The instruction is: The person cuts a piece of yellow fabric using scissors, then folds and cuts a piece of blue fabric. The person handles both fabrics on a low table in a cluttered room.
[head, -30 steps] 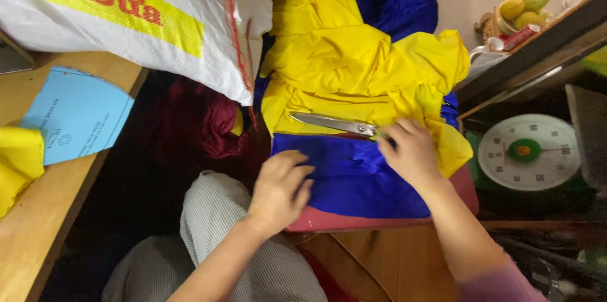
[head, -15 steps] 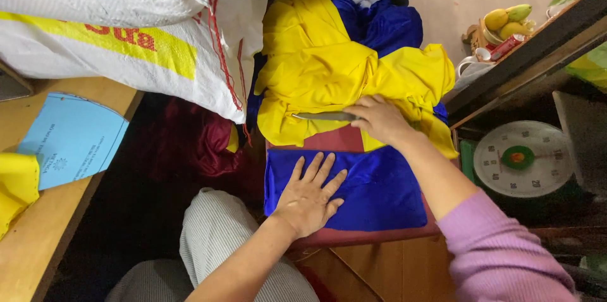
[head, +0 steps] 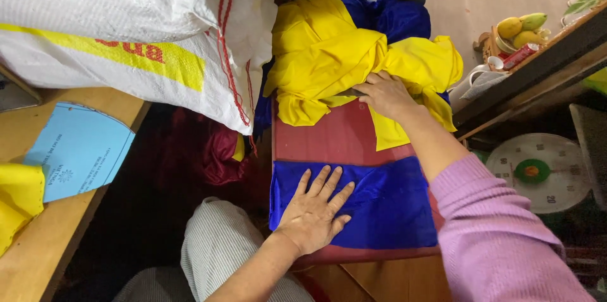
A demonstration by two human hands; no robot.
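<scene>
Left hand (head: 314,213) lies flat, fingers spread, on soft, slippery-looking blue cloth (head: 379,207); right hand (head: 387,94), fingers curled, grips scissors (head: 344,94) beside the yellow cloth (head: 322,55).

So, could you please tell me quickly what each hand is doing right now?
Left hand: open, fingers spread flat on the blue cloth.
Right hand: on the yellow cloth; grip cannot be told.

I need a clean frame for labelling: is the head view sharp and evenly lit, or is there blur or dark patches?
Head view: left hand and blue cloth sharp; yellow cloth brightly lit, no glare; deep shadow left of the stool; edges bowed by wide lens.
</scene>
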